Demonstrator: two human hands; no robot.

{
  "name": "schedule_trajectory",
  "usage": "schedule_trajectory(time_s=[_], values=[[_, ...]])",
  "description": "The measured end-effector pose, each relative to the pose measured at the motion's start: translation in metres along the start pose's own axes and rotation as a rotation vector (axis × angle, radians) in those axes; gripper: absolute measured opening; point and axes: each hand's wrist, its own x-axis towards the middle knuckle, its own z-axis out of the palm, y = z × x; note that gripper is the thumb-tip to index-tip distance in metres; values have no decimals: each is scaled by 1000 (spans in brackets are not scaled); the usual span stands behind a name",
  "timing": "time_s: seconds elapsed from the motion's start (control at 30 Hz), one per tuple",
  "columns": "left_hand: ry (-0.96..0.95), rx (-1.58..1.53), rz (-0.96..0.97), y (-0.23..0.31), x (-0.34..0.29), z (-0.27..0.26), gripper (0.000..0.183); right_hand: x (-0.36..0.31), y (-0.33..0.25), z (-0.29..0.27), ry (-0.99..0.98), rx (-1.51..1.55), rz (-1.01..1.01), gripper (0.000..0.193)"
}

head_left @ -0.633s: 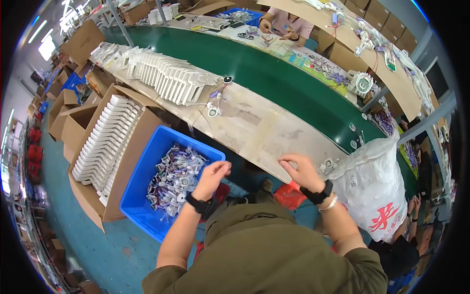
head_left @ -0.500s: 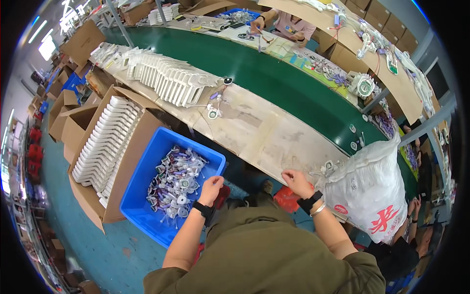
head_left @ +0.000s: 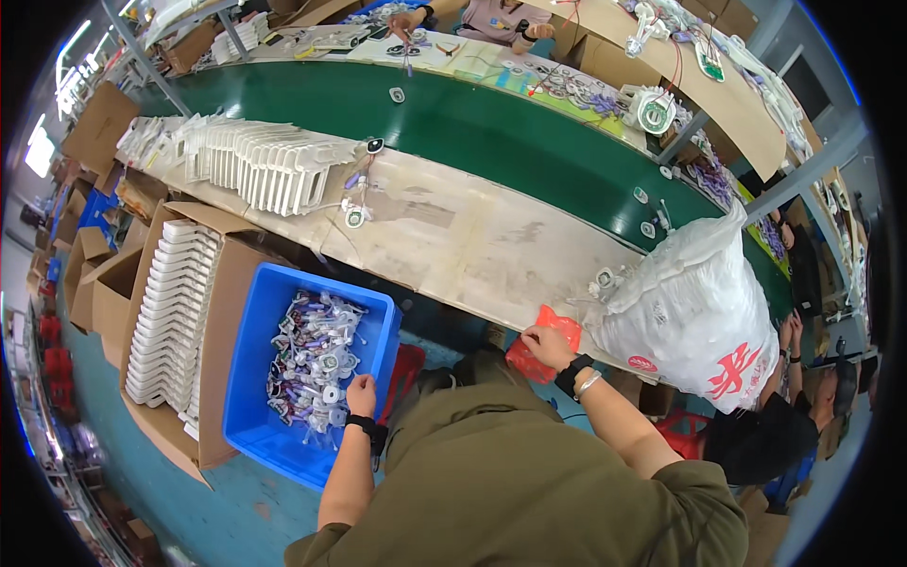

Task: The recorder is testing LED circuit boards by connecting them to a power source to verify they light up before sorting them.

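Observation:
My left hand (head_left: 361, 395) is at the right wall of a blue plastic bin (head_left: 379, 326), fingers curled together and nothing visible in them. Inside the bin lies a tangled heap of small white, purple and green wired parts (head_left: 316, 364). My right hand (head_left: 550, 347) is closed over a crumpled red plastic bag (head_left: 559, 326) at the bench's near edge; its fingertips are partly hidden against the bag. Beside it, to the right, stands a bulging white woven sack (head_left: 685, 307) with red print.
A cardboard box (head_left: 219, 331) of stacked white plastic frames stands left of the bin. More white frames (head_left: 255, 165) line the bench (head_left: 453, 236). Beyond runs a green conveyor belt (head_left: 453, 132), with a co-worker's hand (head_left: 406, 24) across it. Red stools (head_left: 682, 430) are nearby.
My view has shifted. My left hand has lowered alongside the bin. The red bag, earlier below the bench edge behind my right hand, now shows higher, over the edge. A part has appeared on the belt.

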Motion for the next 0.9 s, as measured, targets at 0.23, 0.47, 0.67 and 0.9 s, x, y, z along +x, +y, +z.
schedule_trajectory(time_s=[0.23,0.47,0.67,0.9], values=[[-74,433,195,18,-5,0,21,-7,17,4,-35,-37,63,18],[-112,508,124,42,-14,-2,21,-32,52,13,-173,-177,271,17],[-110,503,154,43,-12,-2,22,-49,77,11,-130,-160,376,19],[-148,536,129,46,-8,-3,24,-40,79,12,-122,-145,282,19]])
